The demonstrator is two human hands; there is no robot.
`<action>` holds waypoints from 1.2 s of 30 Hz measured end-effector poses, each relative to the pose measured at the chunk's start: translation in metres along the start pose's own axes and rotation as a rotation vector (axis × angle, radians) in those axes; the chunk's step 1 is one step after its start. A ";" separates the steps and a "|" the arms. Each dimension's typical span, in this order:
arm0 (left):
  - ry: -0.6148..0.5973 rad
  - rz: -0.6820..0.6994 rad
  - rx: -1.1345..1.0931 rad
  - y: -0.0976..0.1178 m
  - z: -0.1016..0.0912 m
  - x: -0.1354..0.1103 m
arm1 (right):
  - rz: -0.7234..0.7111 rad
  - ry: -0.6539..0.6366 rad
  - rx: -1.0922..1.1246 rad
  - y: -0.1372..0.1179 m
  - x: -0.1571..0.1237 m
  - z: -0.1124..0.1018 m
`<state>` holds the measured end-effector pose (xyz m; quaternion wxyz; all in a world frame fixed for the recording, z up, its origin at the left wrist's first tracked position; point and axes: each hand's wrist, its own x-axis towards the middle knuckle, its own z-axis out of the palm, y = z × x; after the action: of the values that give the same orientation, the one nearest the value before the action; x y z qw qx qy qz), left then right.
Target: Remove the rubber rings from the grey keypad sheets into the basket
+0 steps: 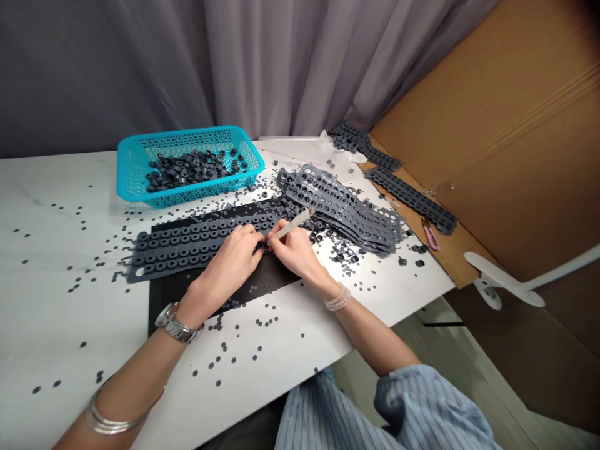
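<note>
The grey moulded rubber strip (197, 247) lies lengthwise on a black mat (267, 275) on the white bench (60, 325). The left hand (232, 259) is partly closed, fingers pressed on the strip's right end. The right hand (293, 247) is closed in a pen grip on a pale flat spatula (293, 224). Punched strips (342, 209) lie stacked to the right; a turquoise basket (187, 140) of rubber rings (192, 170) stands far left.
</note>
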<state>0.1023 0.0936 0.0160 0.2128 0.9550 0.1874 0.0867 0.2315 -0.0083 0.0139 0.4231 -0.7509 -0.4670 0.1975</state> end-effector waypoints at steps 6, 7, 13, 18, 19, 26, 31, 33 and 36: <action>0.014 -0.007 0.036 -0.003 0.005 0.001 | -0.041 0.010 -0.012 0.000 -0.001 0.002; 0.017 -0.009 0.041 -0.003 0.007 0.001 | -0.049 0.011 -0.020 0.000 -0.001 0.003; 0.040 -0.025 -0.010 0.000 0.005 0.003 | -0.116 -0.010 -0.054 0.003 -0.002 0.008; 0.187 -0.247 -0.357 -0.004 -0.015 -0.005 | -0.067 0.017 -0.043 0.004 -0.001 0.007; 0.240 -0.328 -0.488 -0.006 -0.019 -0.007 | -0.046 0.018 -0.037 0.004 0.000 0.007; 0.277 -0.665 -1.443 -0.018 -0.025 -0.013 | 0.060 0.064 0.193 0.013 0.004 -0.002; 0.177 -0.740 -1.751 -0.015 -0.021 -0.011 | 0.064 0.132 0.245 0.014 0.005 -0.008; 0.176 -0.761 -1.804 -0.011 -0.023 -0.010 | 0.069 0.127 0.238 0.013 0.004 -0.007; 0.173 -0.802 -1.849 -0.007 -0.026 -0.009 | 0.068 0.127 0.217 0.011 0.004 -0.004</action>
<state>0.0853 0.1057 0.0356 0.8684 0.2725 0.3687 0.1889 0.2425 -0.0088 0.0073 0.5236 -0.7271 -0.3895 0.2131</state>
